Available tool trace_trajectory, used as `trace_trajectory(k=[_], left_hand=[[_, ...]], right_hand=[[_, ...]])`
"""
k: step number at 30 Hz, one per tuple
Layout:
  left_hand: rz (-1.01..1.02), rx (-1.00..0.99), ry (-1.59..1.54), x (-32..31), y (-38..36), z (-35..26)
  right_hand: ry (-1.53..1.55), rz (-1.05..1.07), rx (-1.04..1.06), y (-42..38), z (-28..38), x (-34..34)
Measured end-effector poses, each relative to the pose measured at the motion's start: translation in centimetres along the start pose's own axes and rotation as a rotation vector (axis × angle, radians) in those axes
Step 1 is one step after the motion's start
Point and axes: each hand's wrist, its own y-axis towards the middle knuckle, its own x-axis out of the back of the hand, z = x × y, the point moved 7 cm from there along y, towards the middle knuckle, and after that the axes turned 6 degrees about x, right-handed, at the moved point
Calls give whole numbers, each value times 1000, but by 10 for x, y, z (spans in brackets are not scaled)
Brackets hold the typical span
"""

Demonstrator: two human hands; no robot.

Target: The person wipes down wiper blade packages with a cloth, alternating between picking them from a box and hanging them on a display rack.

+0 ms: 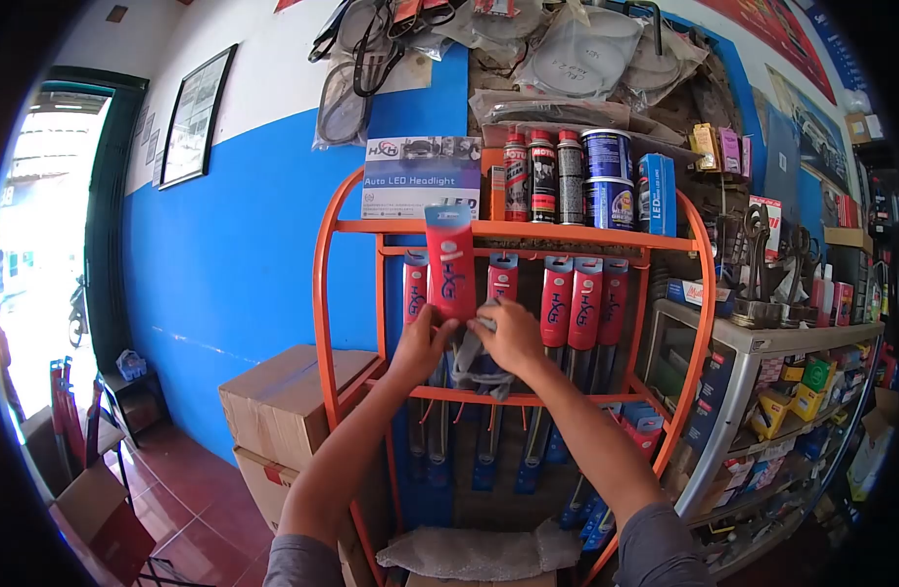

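A red and blue wiper blade package [452,262] with "HXH" lettering stands upright in front of the orange rack. My left hand [423,344] is closed on its lower part, thumb against the front. Beside it, my right hand [509,338] grips a grey cloth [481,364], its fingertips right at the package's lower edge. The cloth hangs down below both hands and hides part of what is behind. More packages of the same kind hang on the rack behind, such as a red one [556,298] to the right of my right hand.
The orange rack [528,231] carries an LED headlight box [420,178], spray cans [542,178] and blue tins [608,157] on top. Cardboard boxes [288,391] are stacked at left. A glass display case [753,338] stands at right. Bubble wrap [484,553] lies at the bottom.
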Motion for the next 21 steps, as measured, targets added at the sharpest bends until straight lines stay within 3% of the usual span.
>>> trace_trajectory(k=[5,9,11,21], left_hand=[[126,165,25,-36,-13,56],[118,98,173,-53,-8,81],[146,220,115,-58,-3,91],[212,245,227,-85,35,134]], right_hand=[[-4,93,-136,-38,-42,-52],[3,120,-247,-46,-66,-72],[9,124,-272,-44,-71,-74],[-28,187,-476,-35,-105,-98]])
